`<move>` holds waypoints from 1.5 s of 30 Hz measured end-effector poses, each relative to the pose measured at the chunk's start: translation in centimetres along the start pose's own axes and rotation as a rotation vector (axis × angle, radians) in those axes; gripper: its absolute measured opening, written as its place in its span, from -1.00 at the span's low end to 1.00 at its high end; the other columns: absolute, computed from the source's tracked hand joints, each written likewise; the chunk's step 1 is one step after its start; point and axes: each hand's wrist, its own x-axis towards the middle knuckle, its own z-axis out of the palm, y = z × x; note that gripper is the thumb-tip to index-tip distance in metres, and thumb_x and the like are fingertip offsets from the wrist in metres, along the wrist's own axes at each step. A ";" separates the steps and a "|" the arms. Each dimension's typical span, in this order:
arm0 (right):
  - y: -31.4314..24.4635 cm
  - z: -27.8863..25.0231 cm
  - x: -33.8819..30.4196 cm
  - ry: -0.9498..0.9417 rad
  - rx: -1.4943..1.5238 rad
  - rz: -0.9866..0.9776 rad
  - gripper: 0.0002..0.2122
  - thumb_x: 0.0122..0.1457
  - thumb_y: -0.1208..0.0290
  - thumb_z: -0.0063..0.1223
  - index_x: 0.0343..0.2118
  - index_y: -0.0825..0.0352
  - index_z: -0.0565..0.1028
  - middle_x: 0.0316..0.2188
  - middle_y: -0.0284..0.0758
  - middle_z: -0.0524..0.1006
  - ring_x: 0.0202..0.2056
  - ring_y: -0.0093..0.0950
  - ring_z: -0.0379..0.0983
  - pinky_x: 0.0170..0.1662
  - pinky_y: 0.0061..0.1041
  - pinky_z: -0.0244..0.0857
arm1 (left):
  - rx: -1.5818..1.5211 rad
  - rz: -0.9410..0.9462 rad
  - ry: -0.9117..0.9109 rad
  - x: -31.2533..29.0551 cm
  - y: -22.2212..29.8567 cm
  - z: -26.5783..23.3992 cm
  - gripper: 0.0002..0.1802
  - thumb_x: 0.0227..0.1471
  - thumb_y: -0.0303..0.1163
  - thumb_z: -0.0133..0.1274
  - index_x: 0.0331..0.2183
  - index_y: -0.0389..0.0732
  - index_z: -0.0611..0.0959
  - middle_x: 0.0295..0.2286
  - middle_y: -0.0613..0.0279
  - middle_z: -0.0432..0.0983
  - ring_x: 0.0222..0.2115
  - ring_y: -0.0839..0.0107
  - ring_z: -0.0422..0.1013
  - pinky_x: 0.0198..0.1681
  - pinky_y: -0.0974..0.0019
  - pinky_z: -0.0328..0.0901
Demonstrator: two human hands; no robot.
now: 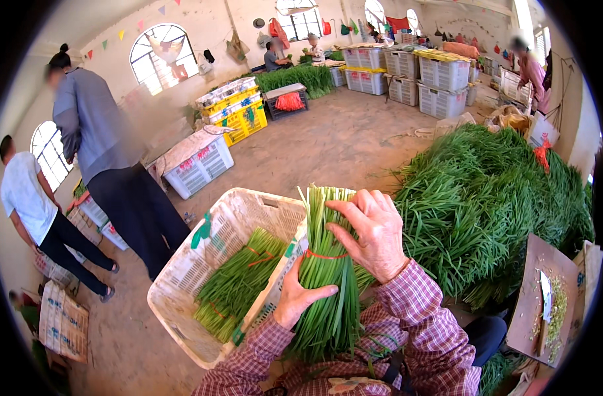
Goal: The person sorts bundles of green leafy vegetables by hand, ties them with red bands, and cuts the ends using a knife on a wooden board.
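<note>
A thick bundle of garlic chives, bound by a red tie, stands upright before me, pale stem ends at the top and green leaves hanging down. My left hand grips it just below the tie, thumb across the front and the other fingers hidden behind. Higher up, my right hand clasps the stems with thumb and fingertips. Directly left of the bundle is a dirty white plastic crate with green ties on its rim. Tied chive bundles lie inside it.
A large heap of loose chives fills the right side. Beside it, a knife lies on a board with trimmings. Stacked crates line the back. Two people stand at the left; others are farther off.
</note>
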 end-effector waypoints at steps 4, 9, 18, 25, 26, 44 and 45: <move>0.5 0.6 -0.1 -0.042 -0.084 -0.073 -0.84 -0.12 0.41 0.25 -0.47 0.24 0.48 -0.49 -0.35 0.35 -0.36 -0.34 0.34 -0.26 -0.36 0.22 | 0.011 0.011 0.010 0.0 -0.1 0.0 -0.10 -0.31 -0.47 0.41 0.09 -0.37 0.33 -0.10 0.14 0.47 -0.10 0.38 0.40 0.07 0.28 0.26; 3.8 0.5 0.7 0.160 -0.215 -0.109 -0.88 -0.09 0.48 0.21 -0.53 0.26 0.45 -0.54 -0.34 0.34 -0.43 -0.38 0.31 -0.37 -0.35 0.25 | -0.087 -0.023 0.022 -0.2 -0.9 -0.7 -0.09 -0.32 -0.52 0.40 0.11 -0.36 0.33 -0.10 0.15 0.47 -0.10 0.41 0.41 0.05 0.30 0.28; 0.4 0.4 -3.2 0.038 -0.060 0.092 -0.62 -0.16 0.34 0.31 -0.20 0.15 0.51 -0.36 -0.35 0.38 -0.29 -0.35 0.34 -0.20 -0.37 0.27 | -0.038 -0.063 0.031 -1.0 -1.5 -1.4 -0.12 -0.33 -0.60 0.37 0.09 -0.35 0.34 -0.10 0.15 0.47 -0.12 0.38 0.43 0.01 0.32 0.32; -2.0 5.3 -11.1 -0.027 0.671 0.592 -0.03 -0.03 0.02 0.29 0.28 0.43 -0.07 0.20 0.08 0.10 0.25 -0.06 0.02 0.27 -0.19 -0.03 | -0.295 -0.104 0.136 -2.8 -1.7 -0.3 -0.24 -0.29 -0.62 0.26 0.04 -0.29 0.39 -0.14 0.20 0.47 -0.16 0.38 0.44 -0.02 0.31 0.34; -2.8 5.7 -12.2 -0.132 0.851 0.602 -0.01 -0.02 0.01 0.28 0.29 0.43 -0.11 0.22 0.10 0.07 0.29 -0.07 -0.03 0.29 -0.20 -0.06 | -0.304 -0.129 0.140 -2.8 -1.8 -0.4 -0.25 -0.28 -0.61 0.26 0.04 -0.29 0.39 -0.15 0.20 0.48 -0.16 0.38 0.44 -0.03 0.31 0.35; -7.9 6.0 -2.3 -0.094 0.471 0.074 -0.12 -0.24 0.37 0.37 0.24 0.09 0.18 0.03 -0.22 0.32 -0.12 -0.21 0.44 -0.12 -0.32 0.43 | -0.152 0.407 0.340 -1.2 9.6 -8.7 -0.19 -0.15 -0.47 0.17 0.17 -0.26 0.26 0.02 0.14 0.37 0.02 0.26 0.34 0.14 0.21 0.24; -7.6 6.6 -2.4 -0.263 0.433 0.114 -0.15 -0.21 0.39 0.34 0.24 0.07 0.18 -0.04 -0.25 0.38 -0.20 -0.25 0.48 -0.18 -0.35 0.46 | -0.130 0.433 0.298 -1.1 12.0 -9.7 -0.23 -0.12 -0.46 0.14 0.16 -0.27 0.28 0.01 0.12 0.39 -0.01 0.25 0.38 0.11 0.21 0.27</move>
